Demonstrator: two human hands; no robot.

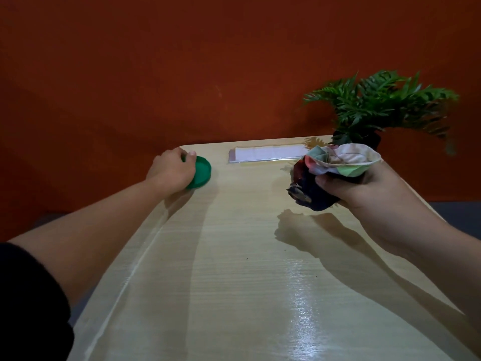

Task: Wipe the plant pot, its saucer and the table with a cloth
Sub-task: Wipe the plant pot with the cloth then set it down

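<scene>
My left hand (pixel 170 171) grips a round green saucer (pixel 201 173) near the table's far left corner; the saucer is tilted with one edge off the wood. My right hand (pixel 364 190) holds a crumpled multicoloured cloth (pixel 330 170) above the table's right side. A fern-like plant in a dark pot (pixel 369 139) stands at the far right corner, partly hidden behind the cloth. The light wooden table (pixel 234 269) stretches from me to the wall.
A flat white sheet in a clear sleeve (pixel 268 154) lies along the table's far edge between saucer and pot. An orange-red wall closes off the back. A few dark specks dot the table's middle.
</scene>
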